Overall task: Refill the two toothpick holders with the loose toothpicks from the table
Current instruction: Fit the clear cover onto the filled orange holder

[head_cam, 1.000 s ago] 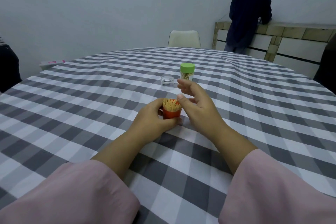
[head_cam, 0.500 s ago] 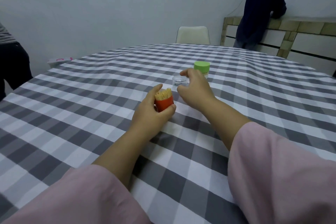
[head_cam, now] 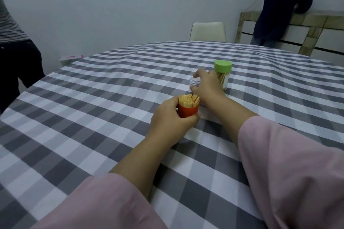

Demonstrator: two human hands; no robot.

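So that nothing tips, left hand (head_cam: 173, 117) wrapped round the full orange holder (head_cam: 187, 107) mid-table (head_cam: 93, 117), right hand (head_cam: 206, 87) at one o'clock pinching the clear lid (head_cam: 194, 82) beside the green-capped holder (head_cam: 222, 74), likely to cap it.

Loose pale pink sleeves (head_cam: 290, 169) cover both forearms, ending wide and unbuttoned above the bare wrists.

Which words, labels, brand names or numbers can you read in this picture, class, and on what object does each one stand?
No text can be read.
Green-lidded toothpick holder: its pale label panel is too blurred to read.
White box beyond the table's far left edge: pink markings, too small to read.
Orange toothpick holder: no visible print.
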